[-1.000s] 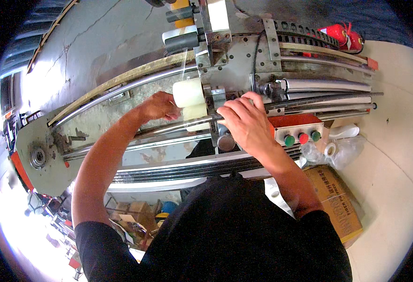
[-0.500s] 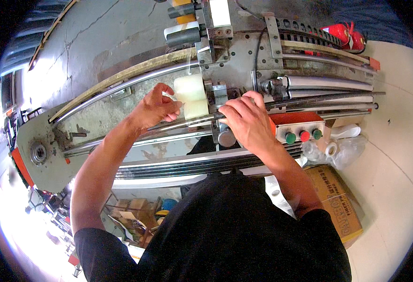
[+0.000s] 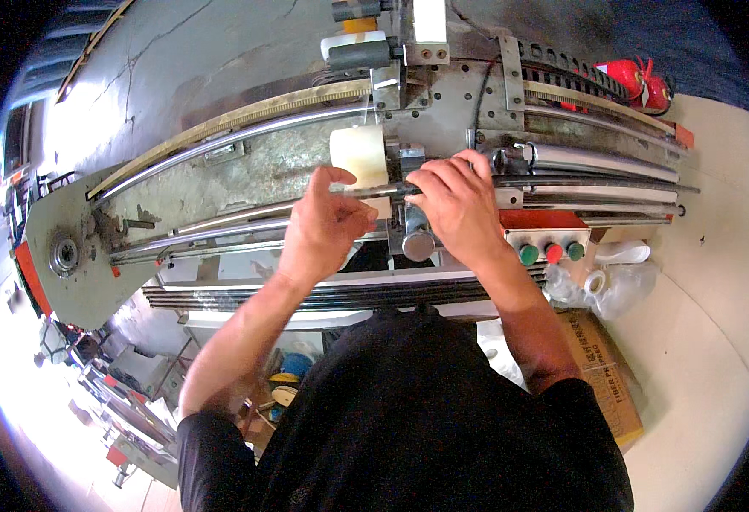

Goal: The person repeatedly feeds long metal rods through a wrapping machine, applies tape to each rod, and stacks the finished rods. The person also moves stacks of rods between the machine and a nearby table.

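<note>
My right hand (image 3: 458, 203) is closed over a long dark rod (image 3: 579, 182) at the machine's middle, its fingertips and thumb on the rod beside a metal block. To its left, my left hand (image 3: 325, 226) is slightly blurred, thumb and fingers curved and apart, with nothing visible between them. It is close to the rod and just in front of a cream-coloured roller (image 3: 358, 156). The rod runs across the front of that roller. A round metal knob (image 3: 417, 246) sticks out below my right hand.
A red-and-white control box (image 3: 552, 228) with green and red buttons sits right of my right hand. Several dark rods (image 3: 323, 294) lie along the machine's near edge. A cardboard box (image 3: 600, 375), plastic wrapping (image 3: 626, 290) and red fire extinguishers (image 3: 639, 81) are at the right.
My left hand has moved right and nearer to me, turning and coming away from the roller's side, with its fingers spreading. My right hand stays on the rod. The view has shifted slightly.
</note>
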Motion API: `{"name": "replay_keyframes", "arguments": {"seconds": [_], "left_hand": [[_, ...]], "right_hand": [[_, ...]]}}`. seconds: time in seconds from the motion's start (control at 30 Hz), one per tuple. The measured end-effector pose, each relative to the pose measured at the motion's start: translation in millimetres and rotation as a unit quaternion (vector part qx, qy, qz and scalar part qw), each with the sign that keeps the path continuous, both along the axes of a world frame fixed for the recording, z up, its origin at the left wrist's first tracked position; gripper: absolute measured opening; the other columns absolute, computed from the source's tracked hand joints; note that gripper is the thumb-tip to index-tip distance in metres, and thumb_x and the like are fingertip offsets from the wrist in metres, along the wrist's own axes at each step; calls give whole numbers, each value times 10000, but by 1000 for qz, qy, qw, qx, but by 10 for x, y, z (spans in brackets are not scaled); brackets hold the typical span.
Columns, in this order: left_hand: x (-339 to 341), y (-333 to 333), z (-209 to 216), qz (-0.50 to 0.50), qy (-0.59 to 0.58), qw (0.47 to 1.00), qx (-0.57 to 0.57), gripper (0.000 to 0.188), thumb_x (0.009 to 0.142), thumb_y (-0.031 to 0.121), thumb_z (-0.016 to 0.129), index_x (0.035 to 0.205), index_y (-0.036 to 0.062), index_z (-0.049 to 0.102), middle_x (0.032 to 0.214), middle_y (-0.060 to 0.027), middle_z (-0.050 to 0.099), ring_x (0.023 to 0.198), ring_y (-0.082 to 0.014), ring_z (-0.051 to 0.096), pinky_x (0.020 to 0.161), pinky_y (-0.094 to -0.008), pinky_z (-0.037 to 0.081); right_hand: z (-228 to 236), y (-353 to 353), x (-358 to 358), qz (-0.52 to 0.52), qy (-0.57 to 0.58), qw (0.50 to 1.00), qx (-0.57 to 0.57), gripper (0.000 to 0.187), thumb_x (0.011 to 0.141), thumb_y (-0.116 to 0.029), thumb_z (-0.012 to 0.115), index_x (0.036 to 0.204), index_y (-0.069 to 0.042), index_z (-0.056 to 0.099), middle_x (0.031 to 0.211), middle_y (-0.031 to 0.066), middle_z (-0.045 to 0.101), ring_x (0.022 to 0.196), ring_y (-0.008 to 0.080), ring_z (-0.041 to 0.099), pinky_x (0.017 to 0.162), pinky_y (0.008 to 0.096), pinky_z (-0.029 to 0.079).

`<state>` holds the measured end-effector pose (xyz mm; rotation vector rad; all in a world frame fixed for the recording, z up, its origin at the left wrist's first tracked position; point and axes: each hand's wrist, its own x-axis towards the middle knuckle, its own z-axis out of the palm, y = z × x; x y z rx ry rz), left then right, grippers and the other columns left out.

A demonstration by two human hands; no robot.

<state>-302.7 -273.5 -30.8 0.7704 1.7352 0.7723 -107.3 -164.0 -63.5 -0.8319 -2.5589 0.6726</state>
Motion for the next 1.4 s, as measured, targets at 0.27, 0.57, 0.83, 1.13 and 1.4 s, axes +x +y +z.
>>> {"name": "replay_keyframes", "arguments": {"seconds": [0.27,0.57,0.83,1.13,1.4], "left_hand": [[142,-43,-143,-29,210,976,43,356,901,170,701,1242,88,644,831,-171,743,780,-326,743,717,-390,581],[-238,188,-15,-231,475,818,226,345,834,262,761,1150,142,689,777,-44,654,749,-315,656,685,-457,541],[-364,400,-15,-256,189,948,32,745,841,160,764,1462,69,362,768,-172,718,701,-331,682,691,-431,529],[-404,341,93,-253,168,951,56,769,836,85,762,1463,82,318,905,-139,752,848,-361,724,751,-439,557],[-204,292,22,-216,331,915,74,693,771,82,816,1333,113,412,862,-90,740,811,-343,725,719,-440,563]], "right_hand": [[75,45,-40,-6,12,1000,-13,275,775,-139,788,1026,-73,699,1012,67,687,967,268,632,986,431,403],[30,63,-56,-2,40,999,-16,268,783,-139,782,1029,-74,698,1018,71,679,967,280,626,985,440,406],[-18,39,-49,-4,44,999,-2,260,784,-132,776,1021,-81,679,1001,56,651,950,268,613,990,444,404],[-121,-39,-43,-17,27,999,35,309,761,-128,782,1037,-108,643,1009,47,606,985,261,591,1007,468,393],[143,186,12,51,-177,982,-50,333,906,-295,696,1113,-42,632,1030,137,681,1042,310,625,1047,455,376]]}}
